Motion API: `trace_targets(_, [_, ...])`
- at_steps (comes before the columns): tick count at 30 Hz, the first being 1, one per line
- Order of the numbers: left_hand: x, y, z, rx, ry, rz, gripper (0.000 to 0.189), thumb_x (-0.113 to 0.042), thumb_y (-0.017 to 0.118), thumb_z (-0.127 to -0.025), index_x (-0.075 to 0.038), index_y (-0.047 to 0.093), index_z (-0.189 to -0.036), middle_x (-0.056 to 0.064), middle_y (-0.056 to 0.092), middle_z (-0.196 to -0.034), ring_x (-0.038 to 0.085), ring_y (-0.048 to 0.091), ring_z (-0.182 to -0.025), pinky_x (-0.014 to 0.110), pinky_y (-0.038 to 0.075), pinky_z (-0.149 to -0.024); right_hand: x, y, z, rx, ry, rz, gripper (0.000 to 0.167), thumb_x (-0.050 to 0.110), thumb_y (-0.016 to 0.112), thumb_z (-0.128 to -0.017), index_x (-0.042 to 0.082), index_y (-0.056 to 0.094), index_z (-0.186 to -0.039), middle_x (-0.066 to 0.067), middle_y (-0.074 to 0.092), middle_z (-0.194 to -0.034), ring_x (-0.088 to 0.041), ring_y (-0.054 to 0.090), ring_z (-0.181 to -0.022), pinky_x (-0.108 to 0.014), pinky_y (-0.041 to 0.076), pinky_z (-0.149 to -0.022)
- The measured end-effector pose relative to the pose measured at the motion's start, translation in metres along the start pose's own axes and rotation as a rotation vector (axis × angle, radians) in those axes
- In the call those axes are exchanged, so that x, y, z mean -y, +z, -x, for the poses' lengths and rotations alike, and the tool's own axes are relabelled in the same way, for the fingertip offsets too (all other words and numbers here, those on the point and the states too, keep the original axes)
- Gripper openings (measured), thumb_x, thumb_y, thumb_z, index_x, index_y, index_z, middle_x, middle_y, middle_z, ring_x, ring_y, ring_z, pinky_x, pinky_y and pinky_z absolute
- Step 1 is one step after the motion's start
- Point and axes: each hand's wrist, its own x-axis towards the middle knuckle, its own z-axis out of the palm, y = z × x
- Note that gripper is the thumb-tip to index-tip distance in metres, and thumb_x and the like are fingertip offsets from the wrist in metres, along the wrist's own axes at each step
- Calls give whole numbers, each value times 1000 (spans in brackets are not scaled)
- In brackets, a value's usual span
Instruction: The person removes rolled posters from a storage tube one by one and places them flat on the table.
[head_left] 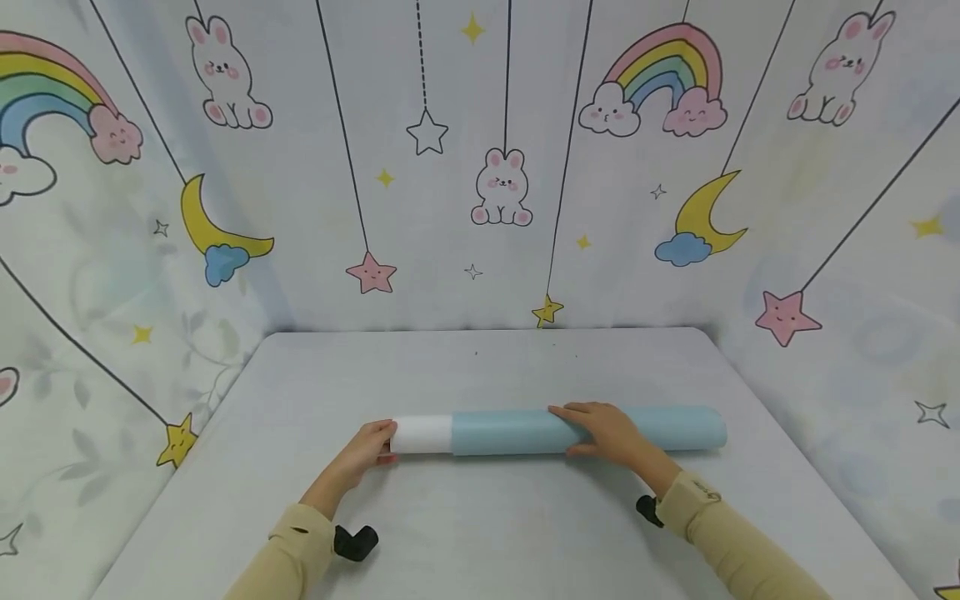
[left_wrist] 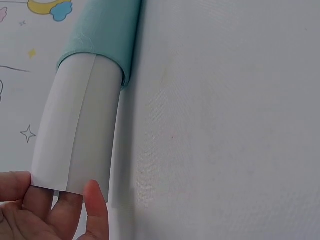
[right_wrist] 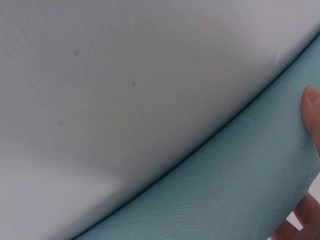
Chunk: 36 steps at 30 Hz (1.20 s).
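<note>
A person's two bare hands hold a long light-blue roll with a finely creased surface (head_left: 502, 433) and the smooth white tube (head_left: 422, 434) that juts from its left end, the pair lying crosswise on a white, round-cornered bench (head_left: 480, 525). The left hand (head_left: 367, 450) is clamped on the tube's outer end, its fingers at the rim. The right hand (head_left: 606, 435) straddles the roll right of its middle, thumb on the near side and fingers over the far side, gripping it. The left wrist view shows a straight edge running lengthwise along the tube, and the roll's curved lip encircling it. Both arms wear rolled beige sleeves (head_left: 750, 537), with a black object (head_left: 356, 543) at each wrist. Behind the bench rises a pale backdrop (head_left: 450, 75) printed with white rabbits, rainbows, yellow moons and stars.
</note>
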Motion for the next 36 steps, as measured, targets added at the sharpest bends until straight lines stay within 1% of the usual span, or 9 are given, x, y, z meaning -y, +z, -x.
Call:
trace_targets(5, [0,-2,2,-13,-2,-8,45,-17,35,-100,15,34,-131,28,49,-120,30,54,-102,36,50,-78,-4,0,4,-22,-7,-6,72,34,77,-69,11,49,-132,-13,58,-119,-32,56,-106,-50,43,-86])
trace_targets(10, [-1,-4,1,-28,-3,-24,45,-19,35,-100,14,35,-131,28,49,-120,30,54,-102,36,50,-77,-9,-1,9,-33,-2,4,73,34,78,-69,12,50,-132,-13,58,-119,-32,56,-105,-50,43,-85])
trace_targets(16, [0,-8,-1,-47,-10,-30,44,-17,35,-99,14,37,-130,28,49,-119,28,54,-100,33,50,-75,-14,-3,14,-12,33,-12,73,34,77,-69,13,49,-133,-13,57,-122,-32,54,-109,-52,41,-87])
trace_targets(21, [1,-11,-1,-52,-23,-35,45,-17,34,-99,14,35,-131,29,46,-122,30,53,-103,33,50,-76,-17,-4,19,-3,58,-32,73,32,78,-68,13,49,-133,-13,56,-123,-32,53,-110,-53,39,-89])
trace_targets(27, [1,-13,-1,-53,-25,-41,45,-17,34,-100,14,35,-131,29,46,-123,31,51,-104,33,50,-76,-22,-6,26,-10,116,-56,74,29,81,-66,14,50,-132,-12,56,-123,-32,51,-113,-64,31,-90])
trace_targets(29, [1,-14,-2,-51,-22,-45,45,-18,34,-100,15,35,-131,29,46,-122,31,51,-104,33,50,-76,-23,-7,28,-11,129,-65,75,28,81,-65,15,50,-132,-11,56,-124,-31,51,-114,-66,29,-90])
trace_targets(33, [1,-16,-3,-57,-18,-56,45,-18,34,-100,15,36,-130,29,45,-123,32,51,-104,34,50,-76,-25,-8,31,-4,136,-67,75,29,81,-66,16,50,-133,-10,55,-125,-30,50,-115,-66,27,-91])
trace_targets(35, [1,-17,-2,-59,-14,-69,45,-18,33,-100,15,36,-130,30,45,-123,33,50,-105,34,50,-77,-26,-8,32,-7,132,-60,75,29,81,-65,16,50,-132,-10,56,-125,-30,50,-115,-65,29,-91])
trace_targets(36, [1,-17,-2,-60,-11,-75,45,-18,33,-100,15,36,-130,30,45,-123,33,50,-106,34,50,-77,-27,-9,33,-11,128,-59,74,29,81,-65,15,50,-132,-10,56,-124,-30,51,-114,-63,31,-91])
